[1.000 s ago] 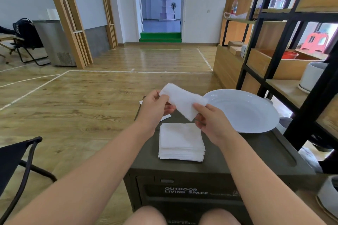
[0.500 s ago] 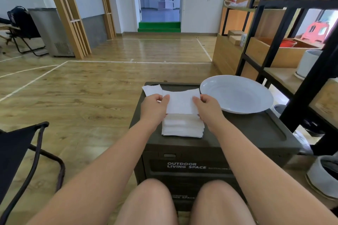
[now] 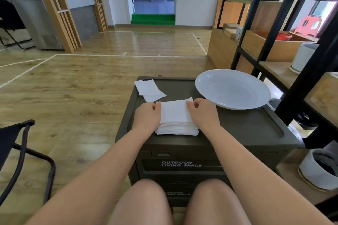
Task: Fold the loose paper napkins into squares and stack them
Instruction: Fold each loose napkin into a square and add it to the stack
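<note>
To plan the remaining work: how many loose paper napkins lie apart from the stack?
2: two loose white paper napkins overlap at the box's far-left corner, one behind, one nearer. More may be hidden underneath.

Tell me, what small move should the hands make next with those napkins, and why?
Probably let go of the top napkin and reach the left hand for the loose napkins at the box's far left corner. The top napkin already lies square on the stack, both hands pinching its far edge, right hand included, while those loose ones lie apart from the stack.
</note>
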